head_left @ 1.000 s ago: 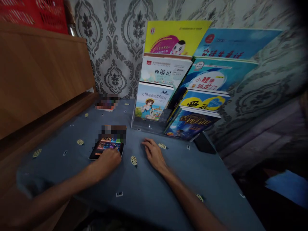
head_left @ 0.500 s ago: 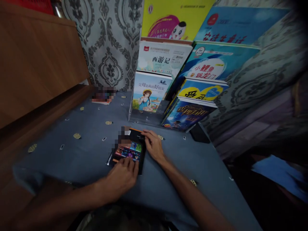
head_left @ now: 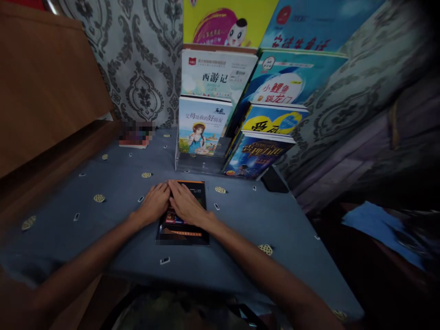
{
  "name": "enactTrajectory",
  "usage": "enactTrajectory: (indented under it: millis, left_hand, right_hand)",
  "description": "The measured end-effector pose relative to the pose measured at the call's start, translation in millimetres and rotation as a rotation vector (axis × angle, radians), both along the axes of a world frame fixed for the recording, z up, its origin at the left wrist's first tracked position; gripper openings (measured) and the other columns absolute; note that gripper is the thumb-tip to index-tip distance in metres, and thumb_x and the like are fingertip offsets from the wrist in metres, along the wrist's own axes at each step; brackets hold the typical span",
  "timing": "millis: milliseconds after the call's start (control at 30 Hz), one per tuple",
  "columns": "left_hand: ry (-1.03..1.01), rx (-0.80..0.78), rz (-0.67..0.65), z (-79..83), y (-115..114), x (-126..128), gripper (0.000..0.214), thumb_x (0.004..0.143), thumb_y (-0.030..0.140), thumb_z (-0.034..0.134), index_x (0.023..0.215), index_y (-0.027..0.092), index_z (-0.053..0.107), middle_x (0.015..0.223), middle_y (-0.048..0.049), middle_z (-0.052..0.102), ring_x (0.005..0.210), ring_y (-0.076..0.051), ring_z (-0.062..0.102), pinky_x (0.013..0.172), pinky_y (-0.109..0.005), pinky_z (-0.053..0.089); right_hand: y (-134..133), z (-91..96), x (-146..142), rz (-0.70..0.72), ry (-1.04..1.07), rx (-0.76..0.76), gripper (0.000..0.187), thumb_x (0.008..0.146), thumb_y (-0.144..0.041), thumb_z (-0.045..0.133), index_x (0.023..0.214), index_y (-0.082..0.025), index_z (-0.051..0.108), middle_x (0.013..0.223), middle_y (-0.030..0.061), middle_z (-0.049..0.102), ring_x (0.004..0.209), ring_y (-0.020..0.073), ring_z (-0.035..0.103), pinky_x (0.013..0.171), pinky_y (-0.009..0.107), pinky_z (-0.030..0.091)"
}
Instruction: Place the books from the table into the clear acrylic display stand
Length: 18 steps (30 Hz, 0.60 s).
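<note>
A dark book [head_left: 185, 229] with a colourful cover lies flat on the blue cloth of the table [head_left: 113, 192], just in front of me. My left hand [head_left: 154, 204] rests on the book's left edge with its fingers stretched out. My right hand [head_left: 185, 204] lies flat across the cover, fingers extended and touching the left hand's fingertips. Neither hand grips anything.
A clear stand [head_left: 192, 162] with several children's books in tiers stands behind the book, against patterned wallpaper. Another small book [head_left: 134, 137] lies at the back left. A wooden panel [head_left: 44, 87] rises on the left. The table's right edge drops off into darkness.
The book has slid to the right and turned square in front of me. Both hands have come together on top of it; before, the right hand lay on the cloth apart from it.
</note>
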<state>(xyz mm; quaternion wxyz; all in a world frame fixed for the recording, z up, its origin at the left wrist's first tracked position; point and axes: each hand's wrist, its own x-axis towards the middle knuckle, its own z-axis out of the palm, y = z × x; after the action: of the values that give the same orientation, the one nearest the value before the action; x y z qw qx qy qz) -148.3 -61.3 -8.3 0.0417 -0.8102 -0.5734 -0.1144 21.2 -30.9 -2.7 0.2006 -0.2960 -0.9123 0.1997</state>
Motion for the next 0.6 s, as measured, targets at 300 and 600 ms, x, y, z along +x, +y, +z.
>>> enactTrajectory:
  millis: [300,600]
  left_hand:
    - [0.013,0.034,-0.011,1.3,-3.1,0.0,0.039,0.093,0.013,0.046,0.129,0.015,0.060,0.140,-0.0150,0.060,0.125,-0.031,0.052,0.098,-0.049,0.049]
    - [-0.019,0.022,0.013,5.0,-3.1,4.0,0.036,0.101,0.025,0.041,0.128,0.014,0.061,0.140,-0.0167,0.060,0.124,-0.032,0.053,0.096,-0.050,0.049]
  right_hand:
    - [-2.1,-7.3,5.0,-0.072,-0.045,0.003,0.072,0.100,-0.041,0.048,0.157,-0.004,0.025,0.160,0.0242,0.035,0.153,0.0283,0.026,0.125,0.052,0.026]
    - [-4.1,-16.6,54.4,-0.358,-0.119,0.095,0.062,0.100,-0.042,0.045,0.153,-0.009,0.036,0.156,0.0249,0.043,0.148,0.0336,0.037,0.120,0.063,0.026]
